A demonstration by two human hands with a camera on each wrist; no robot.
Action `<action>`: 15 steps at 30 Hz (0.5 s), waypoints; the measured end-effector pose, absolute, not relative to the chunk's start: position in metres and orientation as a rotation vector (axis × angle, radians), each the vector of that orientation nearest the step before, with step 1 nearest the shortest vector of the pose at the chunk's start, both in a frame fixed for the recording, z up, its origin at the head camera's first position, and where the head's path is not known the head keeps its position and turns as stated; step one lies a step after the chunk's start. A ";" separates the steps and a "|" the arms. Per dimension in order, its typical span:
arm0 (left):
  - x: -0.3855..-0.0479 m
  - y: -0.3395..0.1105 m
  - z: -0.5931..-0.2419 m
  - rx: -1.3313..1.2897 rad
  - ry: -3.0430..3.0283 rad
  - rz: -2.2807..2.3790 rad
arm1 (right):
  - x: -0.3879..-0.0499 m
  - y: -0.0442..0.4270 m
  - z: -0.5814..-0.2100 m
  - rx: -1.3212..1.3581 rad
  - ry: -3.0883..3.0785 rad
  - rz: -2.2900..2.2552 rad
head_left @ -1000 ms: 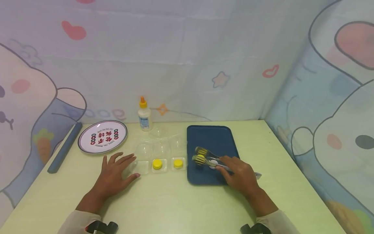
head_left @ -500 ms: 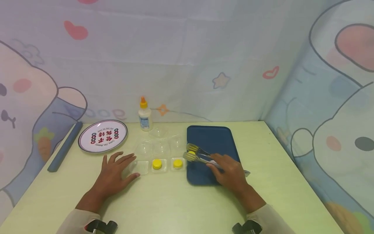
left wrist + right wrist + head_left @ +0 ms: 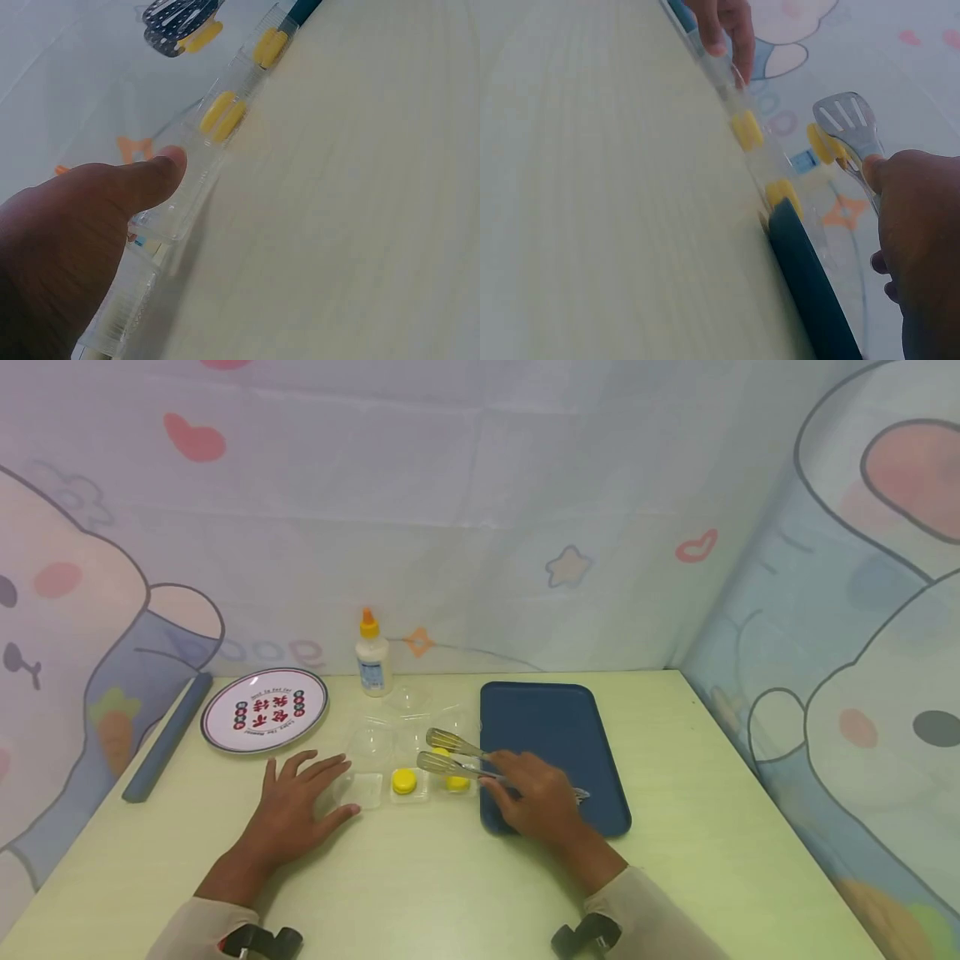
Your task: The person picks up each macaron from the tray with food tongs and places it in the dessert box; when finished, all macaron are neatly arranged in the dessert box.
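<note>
The fingers of the right hand [image 3: 534, 797] pinched the metal tongs [image 3: 448, 765], whose flat, slotted heads gripped a round yellow macaron [image 3: 823, 144] in the air over the right part of the clear plastic case [image 3: 362, 791]. The left hand [image 3: 296, 810] had its fingers spread at the case's left end; contact was hard to tell. Two more macarons [image 3: 404, 781] sat in square cups, the domed lid [image 3: 370, 742] open behind. A smooth, round-cornered blue tray [image 3: 555, 718] lay beside the case on the pale worktop [image 3: 435, 885]; farther back were a bottle [image 3: 372, 664] and a glossy plate [image 3: 222, 712].
</note>
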State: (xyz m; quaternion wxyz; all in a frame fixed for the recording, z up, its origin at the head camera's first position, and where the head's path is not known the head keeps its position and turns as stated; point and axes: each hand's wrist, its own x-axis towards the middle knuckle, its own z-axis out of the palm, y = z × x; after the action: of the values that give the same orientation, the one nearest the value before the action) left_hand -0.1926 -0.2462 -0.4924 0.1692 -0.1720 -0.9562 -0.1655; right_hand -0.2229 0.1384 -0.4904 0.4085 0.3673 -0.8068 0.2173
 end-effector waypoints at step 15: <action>-0.196 -0.247 -0.497 -0.499 -2.690 -0.483 | -0.222 0.096 -0.490 0.966 -2.002 0.502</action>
State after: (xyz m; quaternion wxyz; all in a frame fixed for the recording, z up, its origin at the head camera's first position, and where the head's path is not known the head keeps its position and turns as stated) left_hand -0.1959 -0.2471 -0.4965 0.1808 -0.1766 -0.9523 -0.1710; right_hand -0.2221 0.0958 -0.4895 0.4181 0.3851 -0.7980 0.2003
